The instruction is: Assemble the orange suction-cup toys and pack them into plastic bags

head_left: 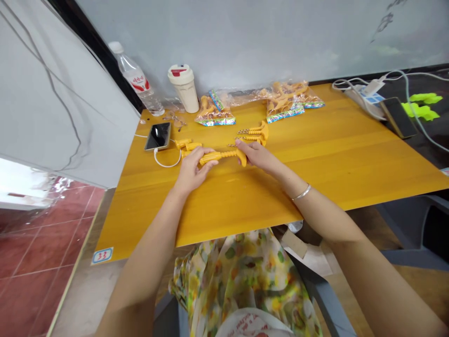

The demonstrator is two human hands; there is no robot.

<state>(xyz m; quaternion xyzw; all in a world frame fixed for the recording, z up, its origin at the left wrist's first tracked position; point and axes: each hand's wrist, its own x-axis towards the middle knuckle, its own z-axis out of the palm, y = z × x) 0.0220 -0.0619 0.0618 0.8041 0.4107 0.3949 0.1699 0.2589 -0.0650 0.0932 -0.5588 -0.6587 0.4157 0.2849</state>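
My left hand (194, 169) and my right hand (254, 156) both grip a ridged yellow plastic part (223, 157), one at each end, above the wooden table (217, 201). Its curved, hook-like end sits under my right hand. Two similar yellow parts with thin metal screw tips (254, 133) lie just beyond my right fingers. Further short yellow plastic pieces (187, 145) lie just beyond my left fingers. Behind them are clear plastic bags of yellow parts (215, 114) (286, 103).
A black smartphone (158, 136) with a white cable lies at the left. A water bottle (136, 77) and a lidded cream cup (183, 88) stand by the wall. At the right are a power strip (365, 97), another phone (398, 117) and green objects (421, 107).
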